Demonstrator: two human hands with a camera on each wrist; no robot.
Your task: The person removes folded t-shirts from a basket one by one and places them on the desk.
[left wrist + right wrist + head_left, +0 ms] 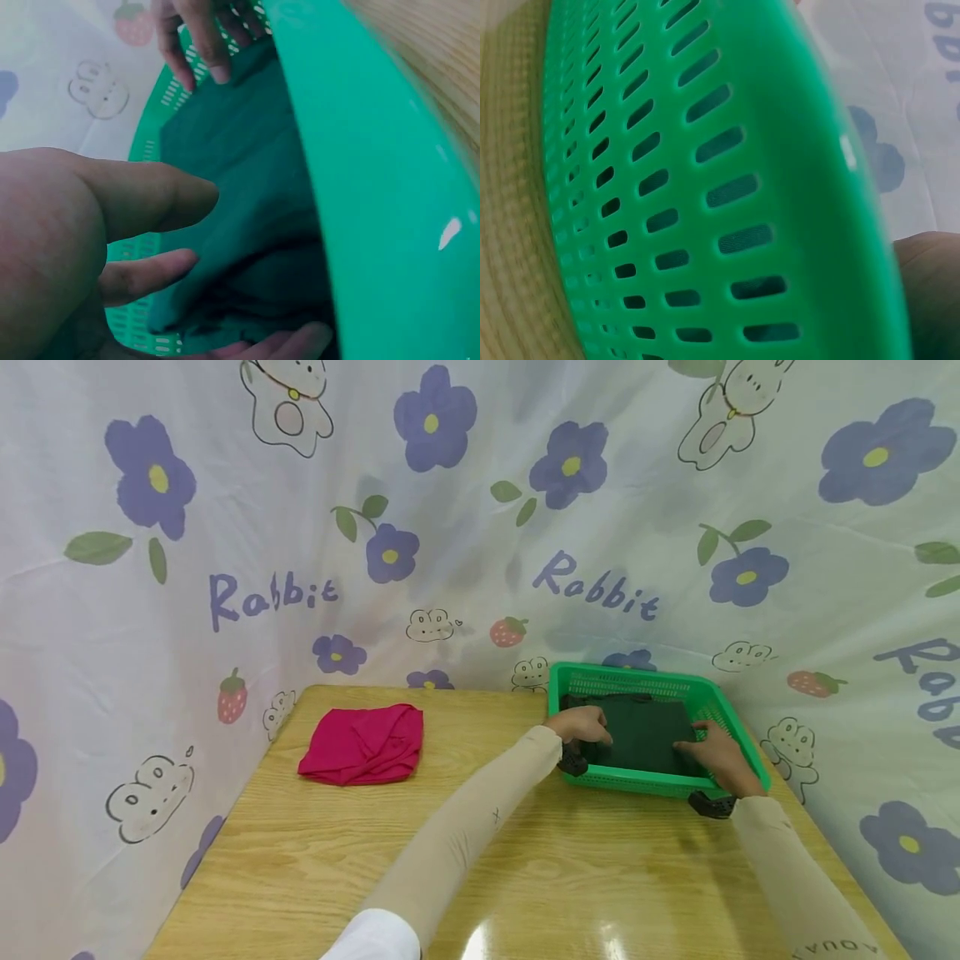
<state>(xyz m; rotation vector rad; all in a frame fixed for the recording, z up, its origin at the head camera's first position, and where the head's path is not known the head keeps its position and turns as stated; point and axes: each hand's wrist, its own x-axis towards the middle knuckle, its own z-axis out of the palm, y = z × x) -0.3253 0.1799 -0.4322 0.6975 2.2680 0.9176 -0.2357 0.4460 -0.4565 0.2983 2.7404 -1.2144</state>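
Note:
A dark green folded cloth (648, 735) lies inside a green plastic basket (645, 779). At the cloth's left side is my left hand (581, 724); in the left wrist view its fingers stretch out loosely over the cloth. My right hand (716, 756) reaches over the basket's front right, thumb and fingers spread by the cloth's right edge. The left wrist view shows those right fingers (206, 45) extended near the cloth's far end. In the right wrist view the slotted basket wall (780, 150) hides most of that hand.
A crumpled magenta cloth (363, 745) lies at the back left of the wooden table (375, 860). Something black (581, 700) shows beneath the green cloth's back left edge. A printed curtain (465, 543) hangs behind the table and along its sides.

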